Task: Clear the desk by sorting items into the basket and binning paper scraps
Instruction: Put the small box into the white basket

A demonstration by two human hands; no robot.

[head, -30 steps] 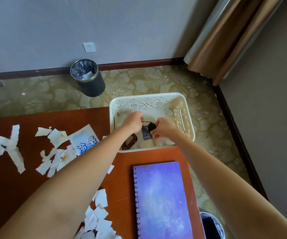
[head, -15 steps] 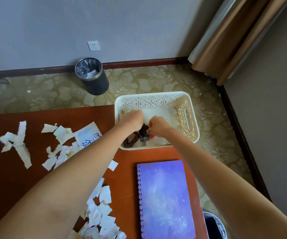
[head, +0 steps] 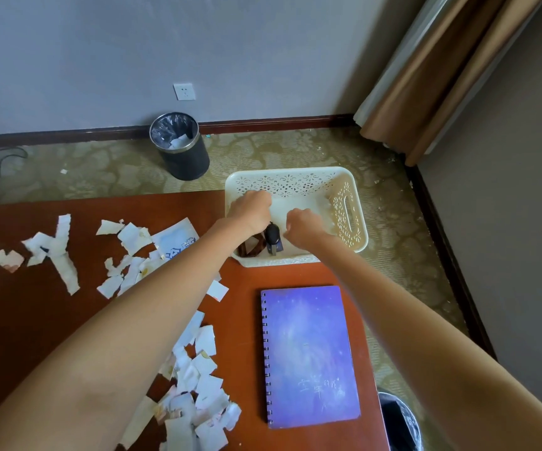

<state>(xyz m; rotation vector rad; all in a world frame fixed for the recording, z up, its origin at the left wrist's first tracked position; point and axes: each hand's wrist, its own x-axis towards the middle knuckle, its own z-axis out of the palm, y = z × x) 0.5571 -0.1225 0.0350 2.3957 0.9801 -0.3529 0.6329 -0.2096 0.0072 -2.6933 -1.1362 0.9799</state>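
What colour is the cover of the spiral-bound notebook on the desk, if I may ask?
Spiral-bound notebook: purple-blue galaxy pattern; head view.

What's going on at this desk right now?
A person has both hands inside the white basket at the far edge of the desk. The left hand and right hand are curled either side of a small black item lying in it; whether they grip anything is unclear. The purple notebook and torn paper scraps lie uncollected.
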